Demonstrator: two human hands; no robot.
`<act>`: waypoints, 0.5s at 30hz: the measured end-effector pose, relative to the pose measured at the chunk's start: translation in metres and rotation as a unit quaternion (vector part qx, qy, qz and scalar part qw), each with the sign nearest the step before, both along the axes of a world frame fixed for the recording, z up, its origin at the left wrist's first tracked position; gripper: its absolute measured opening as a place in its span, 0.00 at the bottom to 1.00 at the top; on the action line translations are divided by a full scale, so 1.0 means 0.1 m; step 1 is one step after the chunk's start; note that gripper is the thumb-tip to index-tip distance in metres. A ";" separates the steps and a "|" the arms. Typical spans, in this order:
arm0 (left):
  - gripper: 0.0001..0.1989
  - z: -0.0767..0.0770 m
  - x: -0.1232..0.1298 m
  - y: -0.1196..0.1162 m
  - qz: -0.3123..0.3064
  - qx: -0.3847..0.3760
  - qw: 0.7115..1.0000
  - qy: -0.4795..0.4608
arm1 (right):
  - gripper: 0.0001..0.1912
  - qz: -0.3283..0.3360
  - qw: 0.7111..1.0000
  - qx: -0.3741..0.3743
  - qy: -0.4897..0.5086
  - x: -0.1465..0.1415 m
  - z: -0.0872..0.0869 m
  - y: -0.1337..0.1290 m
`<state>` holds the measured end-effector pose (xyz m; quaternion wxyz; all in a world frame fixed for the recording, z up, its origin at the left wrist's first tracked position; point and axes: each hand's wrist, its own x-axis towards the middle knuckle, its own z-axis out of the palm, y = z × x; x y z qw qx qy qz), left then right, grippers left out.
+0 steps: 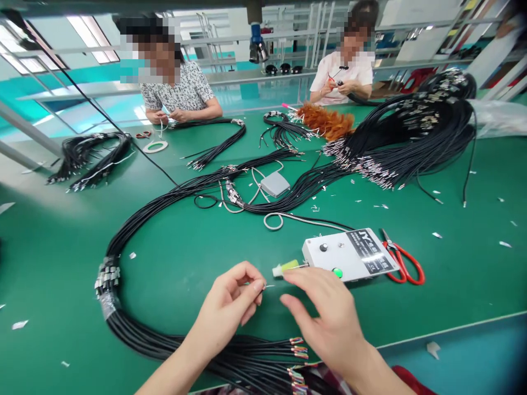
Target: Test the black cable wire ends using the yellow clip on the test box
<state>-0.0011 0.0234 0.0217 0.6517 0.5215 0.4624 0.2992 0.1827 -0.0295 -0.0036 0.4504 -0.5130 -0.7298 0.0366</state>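
Observation:
My left hand (233, 302) is closed in a pinch on a thin wire (269, 286), whose pale tip sticks out past the thumb toward the right. To its right, my right hand (327, 315) is open, thumb and fingers apart, with nothing between them. The fingertips are close to the white and yellow-green nozzle (286, 268) on a small white machine box (329, 253) with a knob and a lit green button. A bundle of black cables (144, 332) curves round on the left and passes beneath my left wrist; its coloured wire ends (298, 348) lie between my forearms.
Red-handled cutters (405, 266) lie beside the box. Behind are a grey pedal-like box (275, 184) with a cord, more cable bundles (288, 195) and a large cable heap (395, 131). Paper scraps dot the green table (181, 263). Two people sit opposite, their hands on small work.

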 end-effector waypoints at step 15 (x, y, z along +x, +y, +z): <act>0.14 -0.05 -0.75 0.41 0.121 0.357 0.856 0.355 | 0.06 0.015 0.998 -0.045 0.037 0.15 0.05 -0.18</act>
